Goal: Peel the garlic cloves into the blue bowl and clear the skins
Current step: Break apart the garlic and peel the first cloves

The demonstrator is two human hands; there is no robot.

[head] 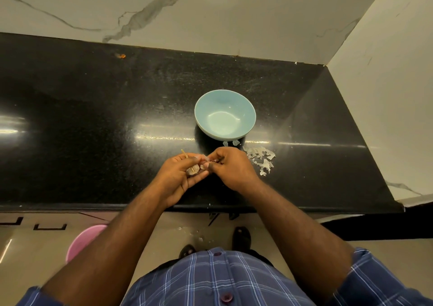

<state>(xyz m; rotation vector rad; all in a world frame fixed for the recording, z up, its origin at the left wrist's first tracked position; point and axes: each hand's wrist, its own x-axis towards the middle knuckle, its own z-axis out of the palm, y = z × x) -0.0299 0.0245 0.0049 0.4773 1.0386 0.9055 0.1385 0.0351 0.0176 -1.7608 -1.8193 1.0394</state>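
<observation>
The blue bowl stands empty on the black counter, just beyond my hands. My left hand cups a garlic bulb with a dry stalk poking up from it. My right hand meets it from the right, fingertips pinched on a garlic clove at the bulb's edge. Most of the garlic is hidden by my fingers. A pile of papery garlic skins lies on the counter to the right of my right hand, with a few flakes at the bowl's base.
The black counter ends at a marble wall behind and a wall on the right. Its front edge runs just under my wrists. On the floor below lie a few skin flakes and a pink tub at left.
</observation>
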